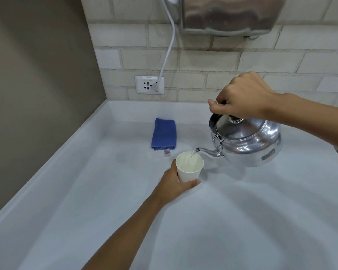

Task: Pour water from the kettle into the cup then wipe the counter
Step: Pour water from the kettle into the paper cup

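Observation:
A shiny steel kettle [248,143] hangs tilted above the white counter [203,221], spout pointing left. My right hand [242,96] grips its black handle from above. A thin stream of water runs from the spout into a white paper cup [188,171] that stands on the counter. My left hand [174,185] wraps around the cup's lower left side. A folded blue cloth [164,134] lies flat on the counter behind the cup, apart from both hands.
A wall socket [149,84] with a white cable [168,45] plugged in sits on the brick wall behind. A metal appliance [230,14] hangs on the wall above the kettle. A brown side wall bounds the counter on the left.

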`<state>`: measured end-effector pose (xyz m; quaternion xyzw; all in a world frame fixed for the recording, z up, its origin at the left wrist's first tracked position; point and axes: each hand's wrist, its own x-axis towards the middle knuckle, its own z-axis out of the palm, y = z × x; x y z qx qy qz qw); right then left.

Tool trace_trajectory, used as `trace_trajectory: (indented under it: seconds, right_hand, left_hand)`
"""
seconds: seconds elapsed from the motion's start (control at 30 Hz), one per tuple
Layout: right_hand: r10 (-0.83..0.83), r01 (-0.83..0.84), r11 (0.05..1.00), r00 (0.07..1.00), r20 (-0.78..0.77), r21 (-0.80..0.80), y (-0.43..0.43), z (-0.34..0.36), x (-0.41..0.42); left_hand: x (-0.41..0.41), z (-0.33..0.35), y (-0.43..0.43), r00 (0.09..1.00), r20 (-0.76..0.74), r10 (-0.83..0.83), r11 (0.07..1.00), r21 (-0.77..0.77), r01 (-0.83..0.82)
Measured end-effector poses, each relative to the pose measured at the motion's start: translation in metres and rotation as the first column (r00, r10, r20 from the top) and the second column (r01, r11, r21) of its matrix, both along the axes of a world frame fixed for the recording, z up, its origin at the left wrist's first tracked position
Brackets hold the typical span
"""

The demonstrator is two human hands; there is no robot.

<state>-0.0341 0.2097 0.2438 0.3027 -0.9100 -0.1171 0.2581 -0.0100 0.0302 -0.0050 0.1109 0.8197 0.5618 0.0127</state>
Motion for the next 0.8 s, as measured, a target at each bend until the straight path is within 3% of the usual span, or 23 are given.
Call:
trace_trajectory:
  seconds: [0.8]
  right_hand:
    - [-0.031,0.031,1.0,0.999,0.021,0.001,-0.0009,0.0024,0.001]
  left_hand:
    - [0.0008,0.0012,-0.0001,1.0,-0.002,-0.004,1.0,-0.005,0.004]
